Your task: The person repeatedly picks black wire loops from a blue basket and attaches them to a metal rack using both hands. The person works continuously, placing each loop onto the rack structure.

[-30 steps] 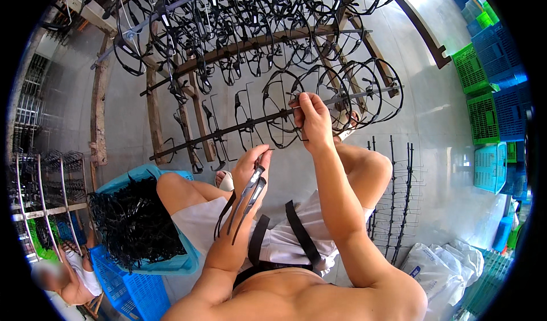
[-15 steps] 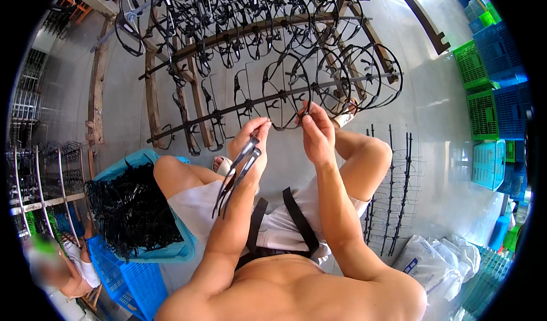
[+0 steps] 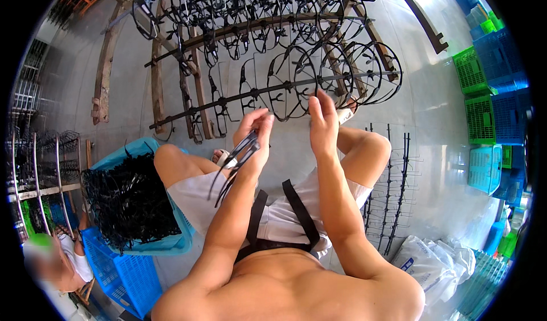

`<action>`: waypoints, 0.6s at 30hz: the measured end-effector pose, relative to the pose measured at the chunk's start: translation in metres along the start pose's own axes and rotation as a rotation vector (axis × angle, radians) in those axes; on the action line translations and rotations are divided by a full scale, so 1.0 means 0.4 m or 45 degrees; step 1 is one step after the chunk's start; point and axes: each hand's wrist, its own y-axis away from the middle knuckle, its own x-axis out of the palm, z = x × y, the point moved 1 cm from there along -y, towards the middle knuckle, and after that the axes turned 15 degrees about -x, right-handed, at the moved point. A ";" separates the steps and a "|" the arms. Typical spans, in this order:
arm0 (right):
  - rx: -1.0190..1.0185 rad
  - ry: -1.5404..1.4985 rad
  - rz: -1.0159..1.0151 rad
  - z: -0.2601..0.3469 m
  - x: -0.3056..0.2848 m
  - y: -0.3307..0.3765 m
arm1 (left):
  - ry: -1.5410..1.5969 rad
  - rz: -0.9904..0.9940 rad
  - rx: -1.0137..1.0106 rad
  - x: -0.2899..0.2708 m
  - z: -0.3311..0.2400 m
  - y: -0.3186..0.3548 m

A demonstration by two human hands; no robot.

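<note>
My left hand [image 3: 254, 133] is closed around a few slim black plastic strips with glossy ends [image 3: 242, 153], which hang down beside my wrist. Its thumb and forefinger point toward the rack. My right hand [image 3: 323, 121] is up by the lower edge of a round black hoop [image 3: 313, 64], fingers stretched and partly smeared; nothing shows in them. The hoop hangs on a dark rod [image 3: 228, 100] with small hooks, along with more black wire-like loops. Whether the right fingertips touch the hoop is hard to see.
Behind the rod stands a wooden rack [image 3: 199, 101] crowded with black pieces. A light-blue basket [image 3: 185, 238] of black strips is at my left, near a blue crate [image 3: 134, 284] and a seated person [image 3: 71, 261]. Hooked rods [image 3: 387, 190] and white sacks [image 3: 430, 264] lie right.
My right hand has come off its pinch at the hoop and its fingers have straightened. The left hand keeps the strips, its fingertips a little apart now. The view has shifted slightly.
</note>
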 end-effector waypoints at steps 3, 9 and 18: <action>-0.574 0.716 0.325 0.116 0.028 0.057 | 0.674 0.163 -0.289 -0.049 0.001 0.033; -0.111 0.031 1.160 0.165 0.086 0.108 | 0.382 0.151 0.100 -0.110 -0.020 0.058; 1.030 -0.666 1.132 0.223 0.075 0.098 | 0.542 0.424 -0.302 -0.158 -0.013 0.044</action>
